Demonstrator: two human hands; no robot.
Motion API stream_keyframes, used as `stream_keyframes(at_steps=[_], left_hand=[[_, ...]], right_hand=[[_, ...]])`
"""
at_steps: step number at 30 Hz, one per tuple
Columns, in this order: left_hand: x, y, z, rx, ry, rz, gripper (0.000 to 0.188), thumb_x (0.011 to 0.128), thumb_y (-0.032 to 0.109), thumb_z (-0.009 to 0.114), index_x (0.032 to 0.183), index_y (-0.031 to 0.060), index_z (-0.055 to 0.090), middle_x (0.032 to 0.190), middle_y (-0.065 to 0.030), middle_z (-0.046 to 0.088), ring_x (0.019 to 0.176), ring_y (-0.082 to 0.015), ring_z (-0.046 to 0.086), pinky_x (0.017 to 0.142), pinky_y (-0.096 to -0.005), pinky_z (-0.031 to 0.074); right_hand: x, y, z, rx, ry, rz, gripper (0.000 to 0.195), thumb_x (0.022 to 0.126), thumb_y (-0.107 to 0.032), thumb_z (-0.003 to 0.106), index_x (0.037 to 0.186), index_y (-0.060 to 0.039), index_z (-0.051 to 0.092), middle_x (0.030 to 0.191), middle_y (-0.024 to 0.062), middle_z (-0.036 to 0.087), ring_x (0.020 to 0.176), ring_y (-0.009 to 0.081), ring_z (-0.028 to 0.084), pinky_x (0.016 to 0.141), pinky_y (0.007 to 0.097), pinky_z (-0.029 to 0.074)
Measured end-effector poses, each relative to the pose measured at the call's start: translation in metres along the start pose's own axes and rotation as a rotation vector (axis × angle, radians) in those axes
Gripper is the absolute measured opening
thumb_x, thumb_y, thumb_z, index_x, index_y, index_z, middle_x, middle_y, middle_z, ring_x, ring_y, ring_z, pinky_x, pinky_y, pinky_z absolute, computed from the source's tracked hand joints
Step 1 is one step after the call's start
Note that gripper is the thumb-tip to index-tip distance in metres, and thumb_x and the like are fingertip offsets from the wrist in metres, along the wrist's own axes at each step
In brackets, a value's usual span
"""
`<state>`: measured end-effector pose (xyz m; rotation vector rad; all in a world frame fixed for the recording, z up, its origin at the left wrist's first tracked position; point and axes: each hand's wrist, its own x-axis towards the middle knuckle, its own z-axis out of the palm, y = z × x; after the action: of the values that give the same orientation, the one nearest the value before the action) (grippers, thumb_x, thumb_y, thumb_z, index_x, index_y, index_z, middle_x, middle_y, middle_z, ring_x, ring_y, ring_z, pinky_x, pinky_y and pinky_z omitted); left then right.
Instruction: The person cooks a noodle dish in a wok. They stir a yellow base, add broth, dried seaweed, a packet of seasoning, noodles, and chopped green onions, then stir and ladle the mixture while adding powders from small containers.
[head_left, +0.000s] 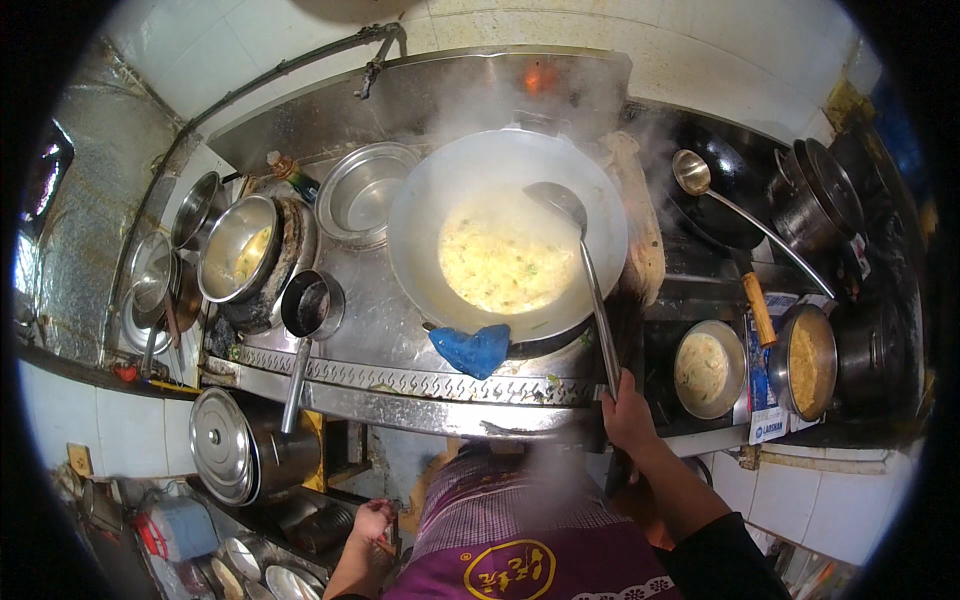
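Observation:
My right hand (627, 411) is closed around the handle of a long metal ladle (598, 300), whose bowl rests against the right inner wall of a large wok (416, 247). Steaming pale yellow soup (506, 262) with green bits fills the wok's bottom. A blue cloth (474, 351) is folded over the wok's near edge. Down by the left side of the purple apron hangs my left hand (375, 519), away from the stove; its fingers are partly hidden, and whether it holds anything is unclear.
Left of the wok stand a metal basin (367, 196), a tilted bowl (238, 251) with yellow liquid and a long-handled pot (313, 306). A lidded stockpot (221, 446) is at lower left. To the right are a second ladle (772, 236), a dark wok (712, 202) and two bowls of food (701, 375).

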<state>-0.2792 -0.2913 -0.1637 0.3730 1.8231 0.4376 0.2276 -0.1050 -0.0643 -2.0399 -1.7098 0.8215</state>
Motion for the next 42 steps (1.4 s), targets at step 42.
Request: stream_keyframes(at_steps=[42], left_hand=[[0.005,-0.012,-0.005,0.084,-0.020,-0.003,0.026,0.092,0.016,0.052,0.114,0.0021,0.056,0.087,-0.0086,0.067,0.065,-0.0154,0.064,0.036,-0.0279,0.041]], right_hand=[[-0.001,0.000,0.000,0.022,-0.003,0.003,0.052,0.092,-0.020,0.051,0.132,0.0050,0.030,0.095,0.0328,0.061,0.083,0.0473,0.063,0.073,0.0505,0.050]])
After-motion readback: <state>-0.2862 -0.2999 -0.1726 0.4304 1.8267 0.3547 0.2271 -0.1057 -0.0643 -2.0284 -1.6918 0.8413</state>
